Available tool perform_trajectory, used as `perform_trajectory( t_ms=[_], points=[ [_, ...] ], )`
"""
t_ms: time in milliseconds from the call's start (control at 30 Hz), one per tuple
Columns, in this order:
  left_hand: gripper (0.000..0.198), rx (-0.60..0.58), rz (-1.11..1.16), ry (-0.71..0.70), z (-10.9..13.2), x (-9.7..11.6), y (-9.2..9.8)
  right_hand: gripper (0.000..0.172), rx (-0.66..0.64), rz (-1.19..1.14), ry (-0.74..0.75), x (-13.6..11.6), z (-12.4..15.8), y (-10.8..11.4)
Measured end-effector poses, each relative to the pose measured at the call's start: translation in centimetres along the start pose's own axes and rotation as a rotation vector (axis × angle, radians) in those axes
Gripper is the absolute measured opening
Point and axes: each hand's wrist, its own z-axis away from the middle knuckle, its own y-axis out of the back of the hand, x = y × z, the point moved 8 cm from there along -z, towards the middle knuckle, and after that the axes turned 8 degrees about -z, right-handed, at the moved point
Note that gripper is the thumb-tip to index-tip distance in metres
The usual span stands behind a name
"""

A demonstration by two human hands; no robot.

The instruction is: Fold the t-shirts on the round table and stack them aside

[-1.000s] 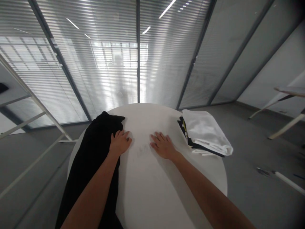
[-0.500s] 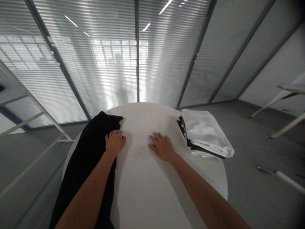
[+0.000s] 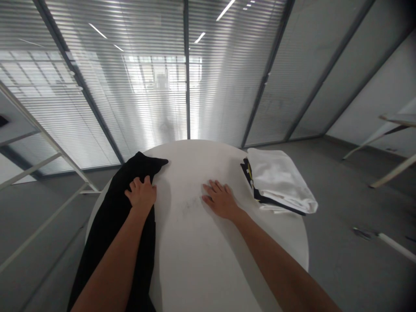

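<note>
A long black piece of cloth (image 3: 112, 219), its exact kind unclear, lies along the left side of the round white table (image 3: 195, 255) and runs out of view at the bottom. On its upper part rests my left hand (image 3: 141, 195), fingers spread over the fabric. My right hand (image 3: 221, 200) lies flat on the bare tabletop near the middle, fingers apart, holding nothing. To its right sits a stack of folded white cloth (image 3: 279, 175) with a black folded layer (image 3: 248, 175) showing beneath, a yellow strip at its edge.
A pale metal frame (image 3: 58, 143) stands on the floor at the left. Glass panels with blinds (image 3: 156, 108) rise behind the table. At the right are light-coloured furniture legs (image 3: 391, 171) and a white rod (image 3: 394, 246) on the floor.
My left hand has moved left, from the black cloth's right edge further onto the fabric, with its fingers spreading. My right hand and the folded stack have stayed put.
</note>
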Motion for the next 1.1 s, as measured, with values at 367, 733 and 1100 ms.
perform_trajectory(
  t_ms=[367,733,1100],
  points=[
    [0.045,0.067,0.167,-0.278,2.1,4.7,2.8,0.058,0.003,0.001,0.006,-0.2,0.1,0.3],
    [0.039,-0.047,0.207,-0.653,7.4,11.5,2.5,0.061,0.021,-0.027,0.001,0.1,-0.1,0.0],
    [0.035,0.112,0.365,-0.067,1.0,0.7,3.9,0.059,0.015,-0.026,0.003,0.1,0.0,0.3]
  ],
)
